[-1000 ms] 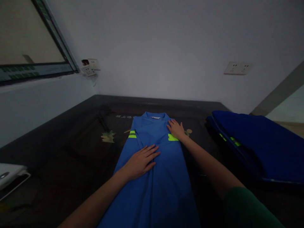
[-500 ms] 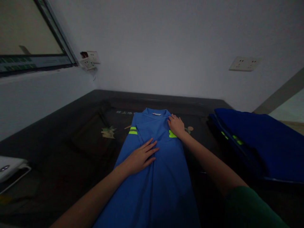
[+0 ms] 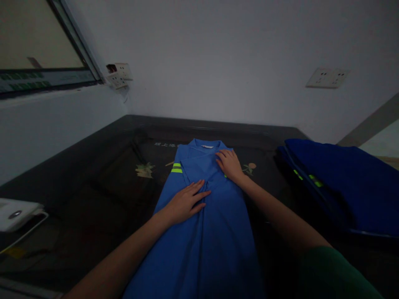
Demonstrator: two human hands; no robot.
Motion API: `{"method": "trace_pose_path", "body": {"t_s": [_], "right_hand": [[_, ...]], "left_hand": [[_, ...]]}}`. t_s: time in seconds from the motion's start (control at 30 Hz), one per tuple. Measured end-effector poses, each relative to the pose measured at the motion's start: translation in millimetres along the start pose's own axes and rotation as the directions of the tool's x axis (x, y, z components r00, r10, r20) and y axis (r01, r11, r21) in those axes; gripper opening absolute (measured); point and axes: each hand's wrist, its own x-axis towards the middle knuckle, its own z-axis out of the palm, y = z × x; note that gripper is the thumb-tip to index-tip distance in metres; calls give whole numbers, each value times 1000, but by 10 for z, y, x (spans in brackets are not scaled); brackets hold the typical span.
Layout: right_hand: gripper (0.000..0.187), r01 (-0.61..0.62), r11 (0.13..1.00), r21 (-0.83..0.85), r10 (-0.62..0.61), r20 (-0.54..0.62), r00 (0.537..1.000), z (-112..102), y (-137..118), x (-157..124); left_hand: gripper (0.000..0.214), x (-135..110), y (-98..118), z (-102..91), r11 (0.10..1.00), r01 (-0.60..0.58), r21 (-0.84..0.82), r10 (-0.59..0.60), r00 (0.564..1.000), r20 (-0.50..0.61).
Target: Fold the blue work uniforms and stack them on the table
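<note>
A blue work shirt [image 3: 224,220] with yellow-green reflective stripes lies on the dark table, its collar at the far end and its sides folded in over the middle. My left hand [image 3: 188,202] rests on the middle of the shirt beside the lengthwise fold, fingers extended and slightly apart. Near the shirt's right shoulder, my right hand [image 3: 230,164] lies on the cloth with its fingers stretched toward the collar. It covers most of the right reflective stripe. Neither hand grips anything.
To the right sits a stack of folded darker blue garments [image 3: 352,178] with reflective strips. A white device [image 3: 18,214] with a cable is at the left edge. Wall sockets [image 3: 328,78] are above the dark table [image 3: 102,178], which meets the wall at the back.
My right hand has shifted slightly inward on the shirt and now covers more of the right stripe. My left hand's fingers have drawn closer together. The view has moved slightly.
</note>
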Motion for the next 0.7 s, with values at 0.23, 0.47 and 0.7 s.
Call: {"method": "trace_pose_path", "body": {"t_s": [0.23, 0.47, 0.7], "right_hand": [[17, 199, 795, 573, -376, 208, 903, -207, -304, -279], [17, 114, 774, 623, -354, 276, 893, -195, -183, -329], [12, 153, 803, 575, -360, 264, 895, -218, -256, -359]], "left_hand": [[41, -11, -36, 41, 999, -31, 29, 31, 1000, 2], [35, -41, 6, -34, 999, 52, -13, -53, 980, -194], [21, -44, -29, -39, 998, -49, 27, 53, 979, -197]]}}
